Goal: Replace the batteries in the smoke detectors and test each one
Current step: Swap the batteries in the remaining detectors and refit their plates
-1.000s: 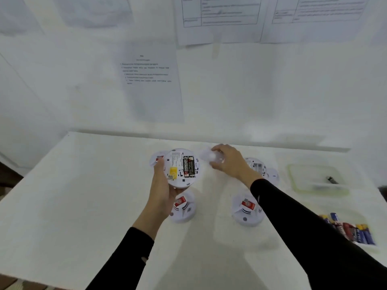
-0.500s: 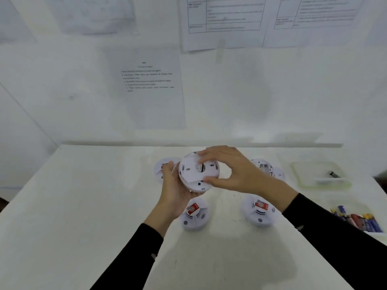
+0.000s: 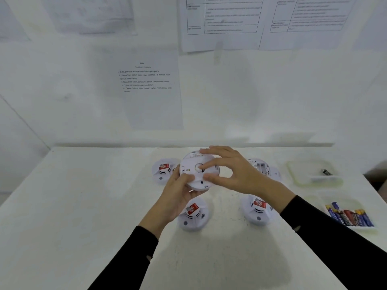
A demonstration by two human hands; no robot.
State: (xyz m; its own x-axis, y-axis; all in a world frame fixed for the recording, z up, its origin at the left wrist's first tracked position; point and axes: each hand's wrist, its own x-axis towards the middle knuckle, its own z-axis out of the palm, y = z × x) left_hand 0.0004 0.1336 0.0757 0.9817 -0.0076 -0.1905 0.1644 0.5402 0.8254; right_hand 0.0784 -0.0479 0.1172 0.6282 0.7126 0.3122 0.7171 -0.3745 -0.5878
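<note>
White table (image 3: 83, 206), back edge against the wall, plain surface running wide at left and toward the front. Two shallow trays near the right edge: far tray (image 3: 297, 176) with one battery (image 3: 326, 172), near tray (image 3: 326, 197) with a heap of batteries (image 3: 349, 216), too crowded to count. Five smoke detectors in all. Four resting on the table: far-left detector (image 3: 164, 171), far-right detector (image 3: 260, 167), near-centre detector (image 3: 193, 216), near-right detector (image 3: 256, 210). Fifth, the held detector (image 3: 194, 174), lifted above the middle, gripped from below by left hand (image 3: 178, 197), with right hand (image 3: 236, 174) curling fingers and thumb round its right rim.

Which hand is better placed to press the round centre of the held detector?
Probably the right hand: its fingers rest on the held detector, which the left hand grips from below.
</note>
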